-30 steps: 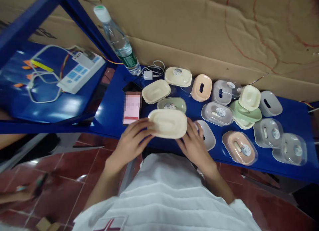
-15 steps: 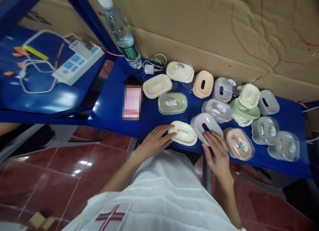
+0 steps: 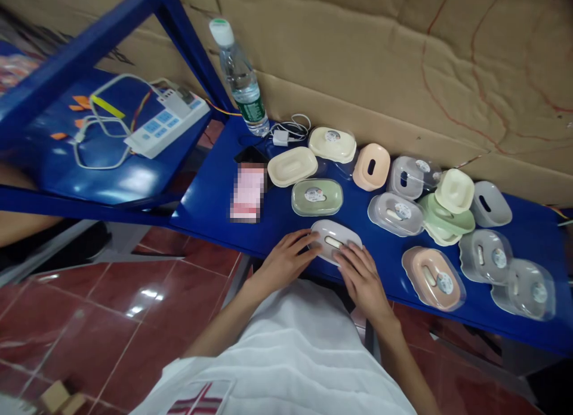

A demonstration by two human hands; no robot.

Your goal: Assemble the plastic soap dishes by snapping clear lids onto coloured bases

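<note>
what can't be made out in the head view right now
Head view:
- smartphone screen: pixelated
- small print on the water bottle: too small
- parts of the grey slotted tray's rim: under fingers of the left hand and right hand
- shirt emblem: cut off by bottom edge

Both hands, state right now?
Left hand: open, touching the left end of the grey slotted piece.
Right hand: open, touching its right end.
</note>
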